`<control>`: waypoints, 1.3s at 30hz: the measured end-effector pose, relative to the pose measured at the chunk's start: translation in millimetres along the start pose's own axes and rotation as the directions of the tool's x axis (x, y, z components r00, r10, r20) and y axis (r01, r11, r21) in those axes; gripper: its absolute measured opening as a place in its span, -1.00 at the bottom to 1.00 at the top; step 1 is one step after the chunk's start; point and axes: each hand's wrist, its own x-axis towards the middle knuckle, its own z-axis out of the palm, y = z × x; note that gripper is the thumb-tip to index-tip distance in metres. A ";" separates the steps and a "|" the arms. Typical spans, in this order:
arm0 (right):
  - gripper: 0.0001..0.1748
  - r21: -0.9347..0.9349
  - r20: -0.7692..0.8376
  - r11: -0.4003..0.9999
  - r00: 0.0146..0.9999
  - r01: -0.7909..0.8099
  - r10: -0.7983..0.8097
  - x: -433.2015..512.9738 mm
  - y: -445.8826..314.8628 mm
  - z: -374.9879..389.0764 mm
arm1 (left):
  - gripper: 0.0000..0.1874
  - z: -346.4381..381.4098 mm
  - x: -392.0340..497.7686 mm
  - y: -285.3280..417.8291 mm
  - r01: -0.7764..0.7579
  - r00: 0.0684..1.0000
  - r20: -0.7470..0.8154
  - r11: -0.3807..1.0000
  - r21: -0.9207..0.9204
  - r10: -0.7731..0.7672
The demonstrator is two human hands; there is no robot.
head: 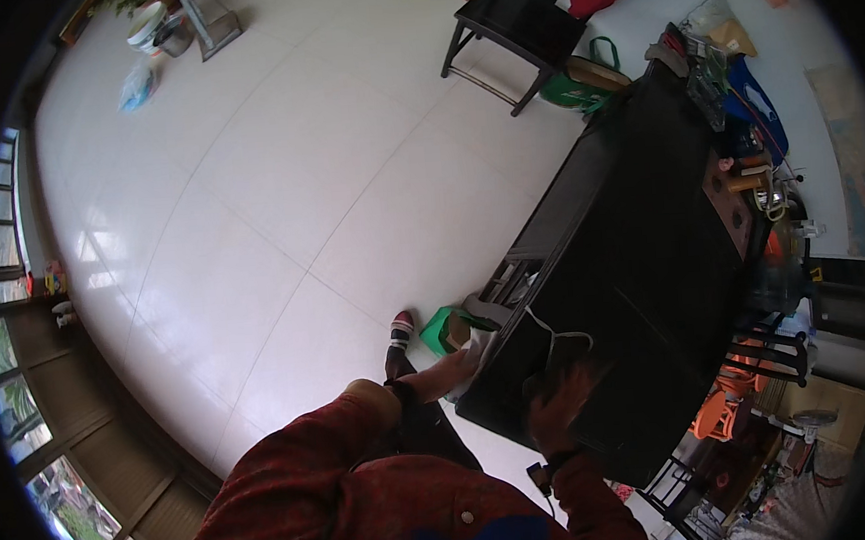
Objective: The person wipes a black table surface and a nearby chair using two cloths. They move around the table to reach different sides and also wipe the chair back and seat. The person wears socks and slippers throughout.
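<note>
My left hand [451, 372] is at the near left edge of the black table [627, 256], with a crumpled white cloth or tissue [481, 348] in its fingers. The fingertips are partly hidden by it. Above the tabletop, my right hand [562, 405] is blurred by motion, its fingers spread and nothing visible in its grasp. Just beyond it, a thin white cord [557, 333] curves in a loop on the black surface. Whatever the cord joins near my right hand is too dark to make out.
A green bag [440, 332] stands on the floor beside my left hand. Further off are a black chair [520, 23] and another green bag [578, 90]. Assorted items line the table's wall side, including a brown wooden board [726, 204]. Orange stools [713, 410] stand at the right.
</note>
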 end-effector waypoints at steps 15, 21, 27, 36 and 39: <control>-0.16 -0.081 -0.054 0.913 0.916 -0.401 0.398 130.2 -26.5 24.5 | -0.73 53.7 225.3 214.8 -0.194 0.978 0.068 0.981 -0.023 0.196; -0.21 -0.174 -0.203 0.767 0.784 -0.618 0.586 212.5 -22.0 43.2 | -0.76 29.0 176.5 164.9 -0.310 0.931 0.266 0.928 0.208 0.252; -0.21 -0.170 -0.198 0.694 0.714 -0.700 0.672 272.1 -23.5 51.6 | -0.81 17.5 99.5 128.8 -0.174 0.955 0.284 0.937 0.304 0.086; -0.26 -0.180 -0.226 0.678 0.700 -0.713 0.677 279.3 -28.3 48.1 | -0.65 32.7 253.5 265.8 -0.580 0.762 0.530 0.027 0.814 0.371; -0.24 -0.151 -0.201 0.666 0.682 -0.731 0.703 283.4 -31.3 43.0 | -0.63 48.9 300.4 307.8 -0.274 0.957 0.215 0.849 0.453 0.194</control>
